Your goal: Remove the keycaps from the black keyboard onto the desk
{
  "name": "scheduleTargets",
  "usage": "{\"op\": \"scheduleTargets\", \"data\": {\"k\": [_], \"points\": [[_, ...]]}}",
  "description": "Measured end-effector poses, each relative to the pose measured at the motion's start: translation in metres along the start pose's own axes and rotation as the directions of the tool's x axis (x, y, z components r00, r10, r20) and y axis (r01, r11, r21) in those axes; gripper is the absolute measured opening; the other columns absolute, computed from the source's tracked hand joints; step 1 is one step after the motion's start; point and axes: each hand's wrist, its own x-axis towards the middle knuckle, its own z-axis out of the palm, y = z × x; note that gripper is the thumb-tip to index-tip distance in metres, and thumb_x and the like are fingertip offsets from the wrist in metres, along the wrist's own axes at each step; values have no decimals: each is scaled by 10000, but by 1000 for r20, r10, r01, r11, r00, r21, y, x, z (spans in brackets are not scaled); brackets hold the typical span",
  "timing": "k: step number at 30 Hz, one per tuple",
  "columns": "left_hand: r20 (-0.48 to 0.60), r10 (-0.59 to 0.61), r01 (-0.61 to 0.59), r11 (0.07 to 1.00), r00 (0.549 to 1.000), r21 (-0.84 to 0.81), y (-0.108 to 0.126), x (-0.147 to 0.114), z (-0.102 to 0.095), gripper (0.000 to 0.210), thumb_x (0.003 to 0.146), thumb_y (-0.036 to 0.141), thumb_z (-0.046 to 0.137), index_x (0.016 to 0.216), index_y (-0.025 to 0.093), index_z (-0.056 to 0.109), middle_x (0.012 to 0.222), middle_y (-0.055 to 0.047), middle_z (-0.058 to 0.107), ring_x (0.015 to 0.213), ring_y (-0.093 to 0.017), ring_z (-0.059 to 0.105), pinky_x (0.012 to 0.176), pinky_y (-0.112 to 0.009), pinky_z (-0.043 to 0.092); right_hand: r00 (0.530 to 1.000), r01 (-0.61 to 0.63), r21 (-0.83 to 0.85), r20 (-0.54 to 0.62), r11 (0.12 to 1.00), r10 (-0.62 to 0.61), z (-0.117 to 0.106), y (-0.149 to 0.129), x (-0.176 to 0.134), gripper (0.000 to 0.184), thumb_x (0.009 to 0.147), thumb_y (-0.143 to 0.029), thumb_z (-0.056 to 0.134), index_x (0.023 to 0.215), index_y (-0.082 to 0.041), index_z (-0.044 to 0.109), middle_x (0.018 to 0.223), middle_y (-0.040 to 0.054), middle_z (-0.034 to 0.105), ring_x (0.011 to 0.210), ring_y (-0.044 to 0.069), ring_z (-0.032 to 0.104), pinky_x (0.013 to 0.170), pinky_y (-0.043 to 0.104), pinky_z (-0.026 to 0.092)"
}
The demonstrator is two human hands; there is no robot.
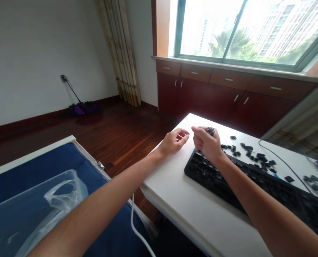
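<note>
My right hand (208,144) is closed in a fist above the far left corner of a black keyboard (202,174). Small black pieces, apparently keycaps (210,131), show at the top of the fist; the rest of its contents is hidden. To the left, my left hand (173,141) rests at the white table's edge with loosely curled fingers, a gap between thumb and fingers, and nothing visible in it. Parts of the keyboard are covered by my right forearm. Loose black keycaps (261,157) lie scattered behind the keyboard.
The white table (172,192) has a thin dark cable (284,165) at its right. A white cord (134,225) hangs beside the near edge. At left is a blue surface (94,178) bearing a clear plastic bag (65,192). Red cabinets (202,89) stand beneath the window.
</note>
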Motion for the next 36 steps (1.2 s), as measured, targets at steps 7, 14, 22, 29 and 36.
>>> {"op": "scheduleTargets", "data": {"k": [7, 14, 22, 29, 36], "points": [[14, -6, 6, 1000, 1000, 15, -5, 1, -1, 279, 921, 368, 616, 1081, 147, 675, 950, -70, 709, 811, -170, 680, 722, -275, 550, 1000, -4, 12, -23, 1000, 4, 0, 4, 1, 492, 762, -355, 717, 434, -219, 376, 376, -78, 317, 346, 53, 271, 346, 221, 185], [95, 11, -15, 999, 995, 47, 1, -2, 0, 364, 931, 468, 611, 1136, 172, 662, 1013, -73, 696, 868, -175, 670, 732, -273, 547, 994, 45, 96, -100, 994, -35, -18, -51, 9, 496, 786, -312, 685, 477, -229, 306, 402, -97, 267, 342, 49, 238, 337, 215, 178], [349, 81, -181, 947, 934, 265, 14, 8, 4, 637, 825, 576, 718, 1326, 215, 563, 1156, -94, 632, 929, -207, 614, 832, -364, 549, 969, -45, -448, -236, 893, -70, -126, -117, 6, 427, 844, -421, 695, 581, -219, 425, 486, -57, 422, 425, 84, 387, 414, 229, 329], [435, 207, -362, 879, 877, 311, 45, 54, 24, 480, 910, 562, 610, 1269, 242, 612, 1249, -100, 600, 1018, -229, 617, 858, -370, 542, 867, -485, -863, -453, 143, 209, -230, -109, -24, 359, 879, -513, 621, 783, -177, 704, 785, 80, 698, 699, 193, 624, 568, 270, 424], [696, 111, -444, 837, 710, 320, 88, 122, 83, 420, 840, 542, 678, 1141, 252, 721, 1078, -66, 716, 881, -210, 668, 718, -260, 494, 870, -452, -885, -410, 113, 273, -240, -77, -30, 312, 923, -390, 608, 1099, -164, 732, 1000, 128, 742, 792, 213, 668, 644, 286, 452]]}}
